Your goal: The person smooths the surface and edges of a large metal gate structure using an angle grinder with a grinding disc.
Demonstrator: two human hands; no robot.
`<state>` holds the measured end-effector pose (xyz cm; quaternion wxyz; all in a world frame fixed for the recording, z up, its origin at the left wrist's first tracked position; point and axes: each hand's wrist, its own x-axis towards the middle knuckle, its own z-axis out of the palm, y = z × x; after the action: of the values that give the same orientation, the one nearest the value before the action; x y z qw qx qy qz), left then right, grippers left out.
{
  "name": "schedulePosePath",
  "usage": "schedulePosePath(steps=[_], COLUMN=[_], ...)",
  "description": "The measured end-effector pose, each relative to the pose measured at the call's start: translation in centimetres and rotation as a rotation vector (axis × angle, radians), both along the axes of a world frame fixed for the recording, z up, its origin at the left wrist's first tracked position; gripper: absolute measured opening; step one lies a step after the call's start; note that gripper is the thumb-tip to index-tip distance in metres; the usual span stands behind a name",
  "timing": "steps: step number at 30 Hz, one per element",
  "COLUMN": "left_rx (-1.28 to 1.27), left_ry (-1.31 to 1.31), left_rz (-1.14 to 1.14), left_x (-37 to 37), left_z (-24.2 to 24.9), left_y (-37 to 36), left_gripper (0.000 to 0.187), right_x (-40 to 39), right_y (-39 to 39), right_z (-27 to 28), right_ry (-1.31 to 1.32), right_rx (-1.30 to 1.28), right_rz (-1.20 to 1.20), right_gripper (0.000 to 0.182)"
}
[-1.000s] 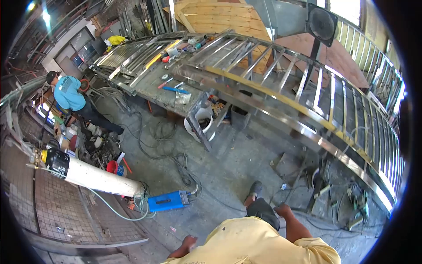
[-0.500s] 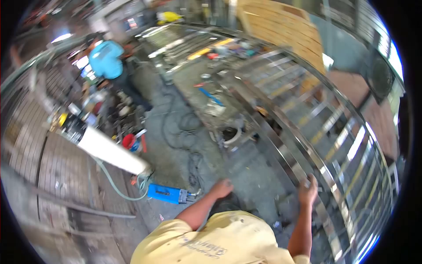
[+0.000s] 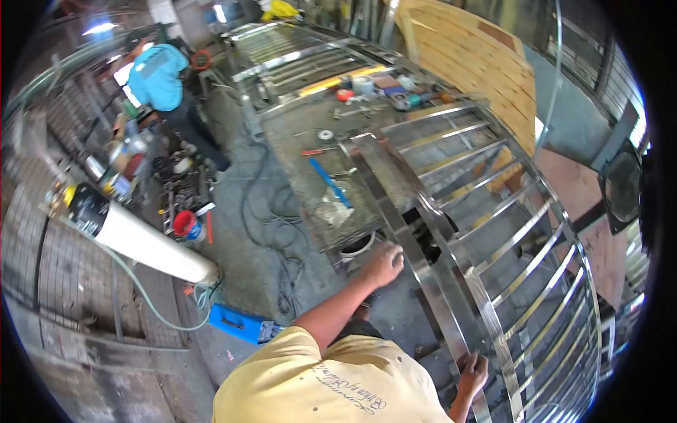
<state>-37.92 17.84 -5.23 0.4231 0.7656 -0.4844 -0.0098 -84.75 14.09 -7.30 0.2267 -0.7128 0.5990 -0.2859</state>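
Two long shiny metal tubes lie side by side along the edge of a railing-like metal frame [image 3: 509, 209]. My right hand [image 3: 473, 374] is closed on the near metal tube [image 3: 431, 287], toward its lower end. Just left of that tube is my left hand [image 3: 384, 264], its fingers curled in; whether they hold anything is hidden. Beyond the near tube runs the second metal tube [image 3: 486, 310]. A round container [image 3: 357, 247] sits partly hidden beyond my left hand, under the table's edge.
A worktable [image 3: 289, 144] carries a blue strip [image 3: 329, 182], a tape roll [image 3: 325, 135] and several tools. On the left lie a white gas cylinder [image 3: 151, 241], a blue machine [image 3: 236, 324] and hoses. Farther off, a person in a blue shirt [image 3: 156, 77] bends over clutter.
My left hand has moved forward and right, close to the near tube. My right hand is lower in view, still at that tube. The view has shifted, and the other person appears farther left.
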Motion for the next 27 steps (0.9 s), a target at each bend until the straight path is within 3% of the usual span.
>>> schedulePosePath(steps=[4, 8, 10, 16, 27], left_rx=[-0.114, -0.135, -0.098, 0.210, 0.347], left_ry=[-0.148, -0.279, -0.323, -0.353, -0.352], left_rz=[-0.066, -0.162, -0.223, -0.305, -0.429], left_x=[5.3, 9.6, 11.2, 11.9, 12.3], left_z=[3.8, 4.0, 3.4, 3.1, 4.1], left_y=[-5.5, -9.6, -11.0, -13.4, -14.6], left_gripper=[0.019, 0.017, 0.017, 0.016, 0.013], right_x=[5.1, 9.2, 10.9, 11.0, 11.3], right_y=[-1.2, -2.0, -1.8, -2.0, -2.9], right_z=[2.7, 2.8, 3.5, 3.4, 3.6], right_ry=[0.124, 0.244, 0.388, 0.410, 0.403], right_rx=[0.047, 0.125, 0.147, 0.143, 0.159], right_rz=[0.040, 0.008, -0.078, -0.140, -0.175], right_gripper=[0.028, 0.036, 0.038, 0.040, 0.042])
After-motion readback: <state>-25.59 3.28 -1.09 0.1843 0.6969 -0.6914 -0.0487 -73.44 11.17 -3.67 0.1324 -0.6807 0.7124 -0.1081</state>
